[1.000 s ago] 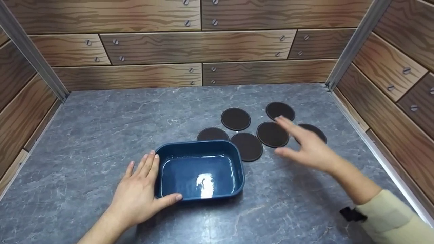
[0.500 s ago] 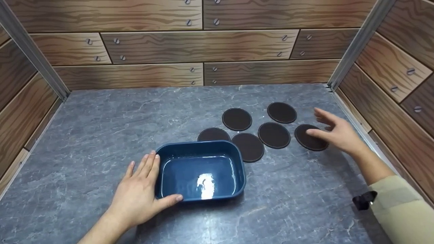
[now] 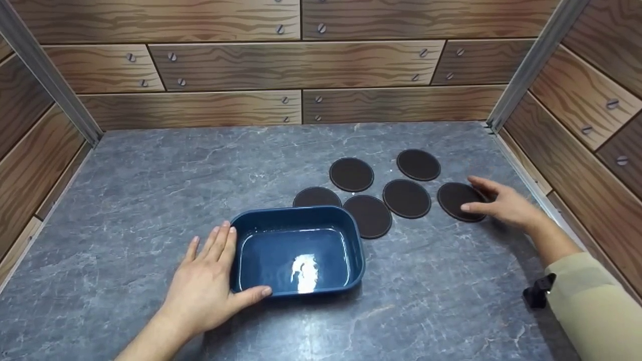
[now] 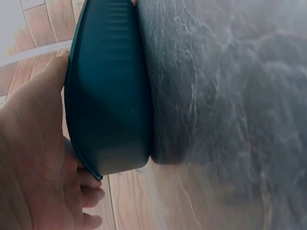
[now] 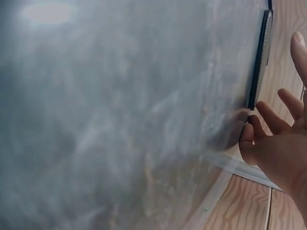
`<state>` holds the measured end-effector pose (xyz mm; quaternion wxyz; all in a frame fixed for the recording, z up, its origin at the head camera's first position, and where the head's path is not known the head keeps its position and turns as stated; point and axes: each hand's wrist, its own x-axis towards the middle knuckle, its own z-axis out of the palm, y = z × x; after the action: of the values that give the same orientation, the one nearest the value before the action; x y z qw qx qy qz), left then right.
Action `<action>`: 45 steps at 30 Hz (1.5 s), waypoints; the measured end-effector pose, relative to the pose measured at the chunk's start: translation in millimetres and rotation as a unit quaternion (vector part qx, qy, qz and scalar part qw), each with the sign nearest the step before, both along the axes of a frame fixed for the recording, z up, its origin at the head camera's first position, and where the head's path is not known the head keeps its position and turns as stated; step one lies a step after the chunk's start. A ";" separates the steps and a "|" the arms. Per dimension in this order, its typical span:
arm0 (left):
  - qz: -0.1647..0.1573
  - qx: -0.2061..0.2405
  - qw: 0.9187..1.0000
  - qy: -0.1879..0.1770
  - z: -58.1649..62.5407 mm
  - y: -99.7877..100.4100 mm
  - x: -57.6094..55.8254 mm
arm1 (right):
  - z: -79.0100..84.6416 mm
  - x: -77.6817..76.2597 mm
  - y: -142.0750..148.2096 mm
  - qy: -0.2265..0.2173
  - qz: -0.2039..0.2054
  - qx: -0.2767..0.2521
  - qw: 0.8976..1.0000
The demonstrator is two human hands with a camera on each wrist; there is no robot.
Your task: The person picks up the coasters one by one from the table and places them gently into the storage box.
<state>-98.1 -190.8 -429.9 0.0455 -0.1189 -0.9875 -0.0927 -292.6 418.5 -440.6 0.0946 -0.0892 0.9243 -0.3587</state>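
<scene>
A deep blue rectangular baking dish [image 3: 296, 218] stands on the grey marbled table. My left hand [image 3: 203, 281] rests along its left side, fingers straight on the rim and thumb on the front edge. In the left wrist view the dish's outer wall [image 4: 110, 96] shows beside the palm [image 4: 41, 143]. My right hand [image 3: 509, 205] is at the rightmost dark brown round coaster [image 3: 451, 198], thumb over its right part and fingers spread along the far edge. The right wrist view shows the coaster's edge [image 5: 259, 62] near the fingertips, with the thumb apart from it.
Several more round brown coasters lie behind and right of the dish, including the back one [image 3: 419, 164] and a middle one [image 3: 407, 198]. The dish partly hides another coaster [image 3: 317, 196]. Wood-patterned walls [image 3: 225, 65] and metal corner posts enclose the table.
My right hand has moved right from over the middle coasters and then lowered to the rightmost one. My left hand and the dish have stayed in place.
</scene>
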 end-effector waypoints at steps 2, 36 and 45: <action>-0.001 0.000 1.000 0.003 0.0 0.3 0.0 | -1.4 -0.1 0.9 -0.013 0.003 -0.002 1.000; -0.008 0.001 1.000 0.019 -2.0 -0.6 1.3 | -6.4 -7.4 -0.6 0.016 0.043 -0.004 0.999; -0.006 -0.001 1.000 0.017 -1.6 -0.3 1.2 | -1.9 -8.1 -1.0 -0.026 0.052 -0.003 0.998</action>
<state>-96.8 -191.1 -431.5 0.0614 -0.1269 -0.9859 -0.0897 -300.7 417.5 -442.5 0.1373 -0.1283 0.9147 -0.3579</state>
